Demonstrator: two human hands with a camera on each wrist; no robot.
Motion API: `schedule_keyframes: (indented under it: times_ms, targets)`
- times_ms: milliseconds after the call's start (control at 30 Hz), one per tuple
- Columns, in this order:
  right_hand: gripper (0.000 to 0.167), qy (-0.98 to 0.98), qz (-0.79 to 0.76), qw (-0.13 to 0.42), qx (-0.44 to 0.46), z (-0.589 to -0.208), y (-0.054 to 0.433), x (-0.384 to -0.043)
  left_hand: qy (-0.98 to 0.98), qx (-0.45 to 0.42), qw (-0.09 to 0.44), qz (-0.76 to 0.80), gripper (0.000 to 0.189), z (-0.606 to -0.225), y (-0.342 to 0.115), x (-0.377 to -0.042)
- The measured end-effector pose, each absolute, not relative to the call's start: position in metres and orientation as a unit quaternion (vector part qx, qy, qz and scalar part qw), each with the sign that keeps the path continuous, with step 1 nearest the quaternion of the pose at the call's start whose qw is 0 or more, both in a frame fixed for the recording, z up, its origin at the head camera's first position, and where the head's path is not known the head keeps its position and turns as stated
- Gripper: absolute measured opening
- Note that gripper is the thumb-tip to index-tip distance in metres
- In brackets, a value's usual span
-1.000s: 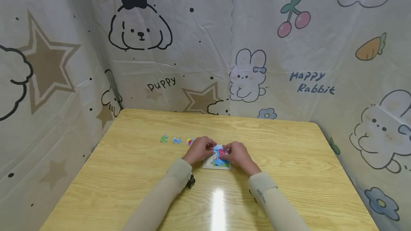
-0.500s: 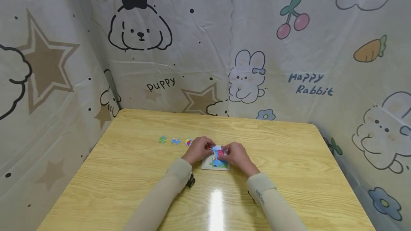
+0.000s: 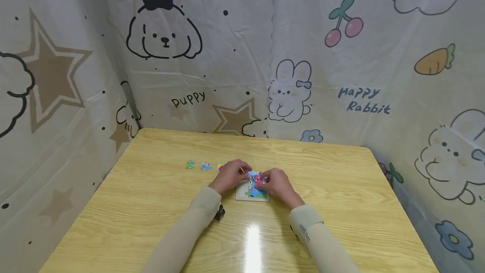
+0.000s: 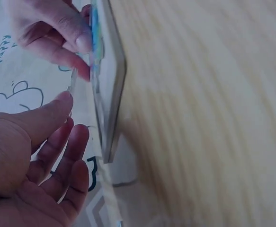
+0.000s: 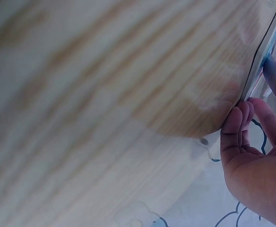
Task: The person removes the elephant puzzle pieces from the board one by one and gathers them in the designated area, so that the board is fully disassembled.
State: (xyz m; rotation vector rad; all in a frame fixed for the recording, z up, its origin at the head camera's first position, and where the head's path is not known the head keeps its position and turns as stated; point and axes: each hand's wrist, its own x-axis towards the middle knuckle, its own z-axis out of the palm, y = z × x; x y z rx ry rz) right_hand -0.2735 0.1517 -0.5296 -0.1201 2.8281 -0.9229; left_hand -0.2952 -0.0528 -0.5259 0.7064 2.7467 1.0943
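A small jigsaw board point(image 3: 241, 194) lies on the table, its right part filled with blue, pink and green pieces point(image 3: 253, 191). Over its upper left my left hand point(image 3: 230, 176) pinches a thin puzzle piece point(image 4: 73, 81) between thumb and forefinger; the left wrist view shows it edge-on, close beside the board. The other fingers of that hand are loosely bent. My right hand point(image 3: 279, 186) holds the board's right side, its thumb point(image 5: 274, 75) on the fitted pieces and curled fingers point(image 5: 233, 124) against the edge.
Left of the board, loose jigsaw pieces lie in a row: a green one point(image 3: 190, 164), a blue one point(image 3: 206, 166) and a multicoloured one point(image 3: 220, 167) partly behind my left hand. The wooden table point(image 3: 341, 205) meets a printed cloth point(image 3: 235, 54) at the back and sides.
The whole scene shifts slightly left in the head view. My left hand keeps its pinch near the board's top, and the right hand stays at the board's right side.
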Motion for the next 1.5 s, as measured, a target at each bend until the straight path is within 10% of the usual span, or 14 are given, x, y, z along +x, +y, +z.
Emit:
schedule_keyframes:
  times_ms: [1500]
  targets:
    - [0.051, 0.946, -0.308, 0.088, -0.046, -0.527, 0.151, -0.272, 0.898, 0.233, 0.037, 0.37, 0.021, -0.53, -0.164, -0.271]
